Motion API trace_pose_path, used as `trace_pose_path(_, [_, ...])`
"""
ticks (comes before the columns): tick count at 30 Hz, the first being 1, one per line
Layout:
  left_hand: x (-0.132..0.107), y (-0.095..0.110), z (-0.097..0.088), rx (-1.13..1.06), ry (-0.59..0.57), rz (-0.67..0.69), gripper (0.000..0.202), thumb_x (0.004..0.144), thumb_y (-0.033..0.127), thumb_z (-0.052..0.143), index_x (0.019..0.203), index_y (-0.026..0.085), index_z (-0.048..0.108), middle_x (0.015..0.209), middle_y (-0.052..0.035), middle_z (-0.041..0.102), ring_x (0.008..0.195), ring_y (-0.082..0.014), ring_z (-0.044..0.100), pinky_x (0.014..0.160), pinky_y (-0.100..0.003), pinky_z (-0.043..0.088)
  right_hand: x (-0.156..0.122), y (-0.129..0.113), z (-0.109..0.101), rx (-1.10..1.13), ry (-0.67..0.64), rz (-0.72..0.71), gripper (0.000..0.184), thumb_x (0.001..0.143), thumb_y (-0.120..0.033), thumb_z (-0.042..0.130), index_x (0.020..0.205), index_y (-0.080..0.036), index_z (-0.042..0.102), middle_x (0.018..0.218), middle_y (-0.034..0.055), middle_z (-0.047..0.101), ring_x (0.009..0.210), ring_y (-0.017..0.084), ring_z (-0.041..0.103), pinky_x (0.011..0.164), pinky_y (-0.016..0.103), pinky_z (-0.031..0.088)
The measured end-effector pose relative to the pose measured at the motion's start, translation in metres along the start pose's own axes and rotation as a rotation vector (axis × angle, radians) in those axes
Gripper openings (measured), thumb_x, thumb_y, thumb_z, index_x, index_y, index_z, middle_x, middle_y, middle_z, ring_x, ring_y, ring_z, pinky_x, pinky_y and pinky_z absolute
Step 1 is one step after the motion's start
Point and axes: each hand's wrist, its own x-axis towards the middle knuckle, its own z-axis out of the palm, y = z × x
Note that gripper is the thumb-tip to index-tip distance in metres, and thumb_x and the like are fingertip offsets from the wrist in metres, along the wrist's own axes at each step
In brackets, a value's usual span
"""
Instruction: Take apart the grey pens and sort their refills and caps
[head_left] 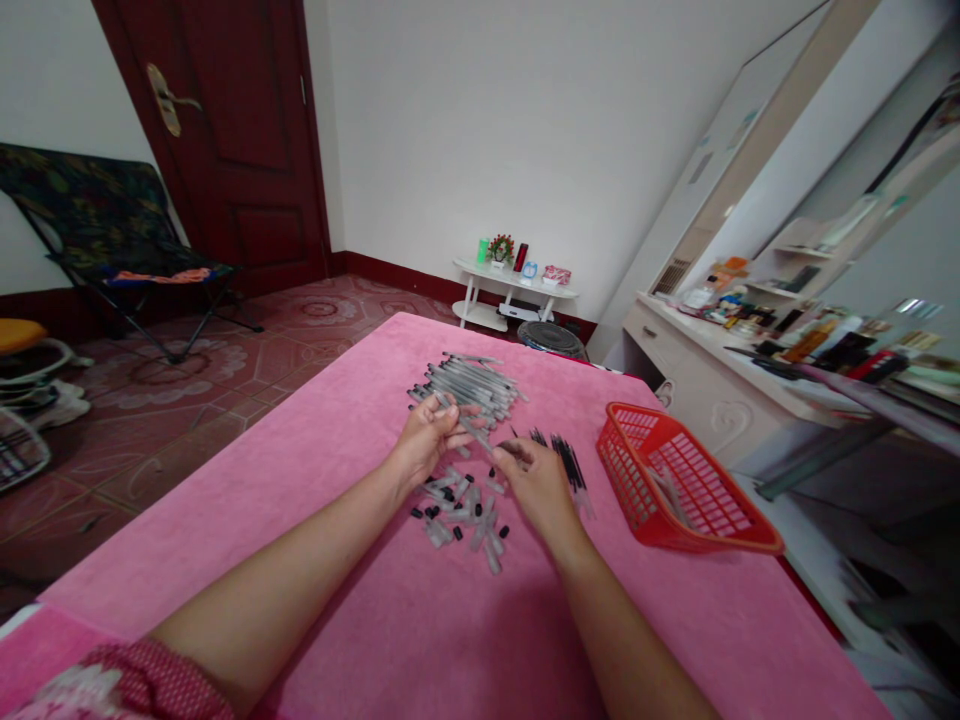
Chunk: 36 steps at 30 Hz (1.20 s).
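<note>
Between my two hands, over the pink cloth, is a translucent pen barrel [474, 432]. My left hand [427, 440] grips its far left end between thumb and fingers. At the barrel's near right end, the thumb and fingers of my right hand [536, 485] are pinched together; exactly what they hold there is partly hidden. Just beyond my left hand lies a pile of grey pen barrels [480, 382]. Clear pen caps [484, 530] and small black plugs [457, 533] are scattered below my hands. Black-ink refills [568, 460] lie in a row right of my right hand.
A red plastic basket [652, 520] stands at the table's right side with a few clear pieces inside. Pink cloth [337, 600] covers the table. Beyond the right edge is a dresser [712, 385] crowded with bottles; a low white stand [517, 283] is against the wall.
</note>
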Motion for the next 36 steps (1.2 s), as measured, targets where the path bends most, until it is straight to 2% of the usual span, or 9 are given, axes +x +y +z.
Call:
trace_pose_path(3, [0.000, -0.001, 0.000, 0.007, 0.014, 0.007, 0.034, 0.070, 0.026, 0.071, 0.088, 0.019, 0.043, 0.090, -0.0047, 0.068, 0.078, -0.0194, 0.069, 0.062, -0.027, 0.055, -0.001, 0.001, 0.000, -0.007, -0.064, 0.021, 0.036, 0.083, -0.042, 0.046, 0.067, -0.015, 0.065, 0.060, 0.0039, 0.065, 0.053, 0.014, 0.057, 0.052, 0.023, 0.041])
trace_pose_path(6, [0.001, -0.001, -0.001, 0.010, 0.020, 0.013, 0.034, 0.070, 0.026, 0.071, 0.088, 0.019, 0.043, 0.090, -0.0054, 0.068, 0.078, -0.0196, 0.069, 0.061, -0.026, 0.055, -0.002, 0.000, 0.001, -0.006, 0.023, -0.008, 0.023, 0.073, -0.039, 0.059, 0.072, -0.016, 0.063, 0.065, 0.0033, 0.066, 0.057, 0.014, 0.057, 0.053, 0.023, 0.041])
trace_pose_path(8, [0.002, -0.001, 0.000, 0.002, 0.024, 0.017, 0.035, 0.069, 0.026, 0.072, 0.087, 0.018, 0.043, 0.088, -0.0054, 0.068, 0.077, -0.0197, 0.069, 0.062, -0.027, 0.055, -0.001, -0.001, 0.001, 0.020, 0.066, -0.022, 0.024, 0.070, -0.038, 0.062, 0.077, -0.016, 0.062, 0.069, 0.0032, 0.066, 0.059, 0.014, 0.057, 0.053, 0.022, 0.041])
trace_pose_path(13, [0.001, -0.001, 0.000, -0.009, 0.031, 0.010, 0.039, 0.066, 0.028, 0.075, 0.086, 0.018, 0.043, 0.085, -0.0051, 0.068, 0.074, -0.0201, 0.069, 0.062, -0.029, 0.056, 0.000, -0.001, 0.002, 0.080, -0.047, -0.004, 0.029, 0.079, -0.039, 0.051, 0.067, -0.015, 0.062, 0.059, 0.0021, 0.062, 0.052, 0.013, 0.054, 0.051, 0.022, 0.039])
trace_pose_path(16, [0.001, -0.001, -0.001, -0.003, 0.033, 0.010, 0.039, 0.066, 0.028, 0.075, 0.086, 0.018, 0.043, 0.084, -0.0053, 0.068, 0.074, -0.0200, 0.069, 0.061, -0.028, 0.056, -0.001, 0.000, 0.003, 0.073, 0.011, -0.016, 0.018, 0.071, -0.034, 0.060, 0.070, -0.015, 0.062, 0.063, 0.0022, 0.064, 0.057, 0.014, 0.056, 0.053, 0.022, 0.040])
trace_pose_path(18, [0.001, -0.001, -0.001, -0.003, 0.033, 0.014, 0.038, 0.066, 0.028, 0.075, 0.086, 0.018, 0.043, 0.084, -0.0051, 0.068, 0.074, -0.0198, 0.069, 0.061, -0.029, 0.056, 0.000, 0.001, 0.003, 0.099, 0.034, -0.014, 0.019, 0.069, -0.034, 0.062, 0.075, -0.015, 0.062, 0.069, 0.0030, 0.065, 0.060, 0.014, 0.057, 0.054, 0.022, 0.042])
trace_pose_path(22, [0.002, -0.002, -0.001, 0.015, 0.058, 0.015, 0.039, 0.065, 0.029, 0.075, 0.085, 0.018, 0.044, 0.082, -0.0041, 0.068, 0.073, -0.0195, 0.069, 0.061, -0.028, 0.056, 0.001, 0.004, 0.005, 0.118, -0.082, 0.036, 0.025, 0.078, -0.036, 0.052, 0.070, -0.015, 0.062, 0.062, 0.0032, 0.064, 0.054, 0.013, 0.056, 0.051, 0.022, 0.040])
trace_pose_path(27, [0.001, -0.008, 0.000, 0.066, 0.125, 0.014, 0.036, 0.065, 0.030, 0.074, 0.083, 0.017, 0.046, 0.078, -0.0032, 0.068, 0.069, -0.0192, 0.069, 0.056, -0.026, 0.056, 0.000, 0.006, 0.003, -0.078, -0.065, 0.028, 0.018, 0.074, -0.033, 0.058, 0.070, -0.016, 0.064, 0.064, 0.0025, 0.066, 0.055, 0.013, 0.057, 0.053, 0.022, 0.038])
trace_pose_path(36, [0.000, -0.014, 0.001, 0.143, 0.201, -0.004, 0.032, 0.066, 0.032, 0.073, 0.081, 0.016, 0.049, 0.072, -0.0015, 0.067, 0.065, -0.0179, 0.068, 0.054, -0.027, 0.056, -0.009, -0.018, -0.004, -0.568, 0.011, -0.016, 0.014, 0.072, -0.037, 0.063, 0.072, -0.024, 0.068, 0.067, 0.0015, 0.069, 0.061, 0.015, 0.059, 0.053, 0.023, 0.029])
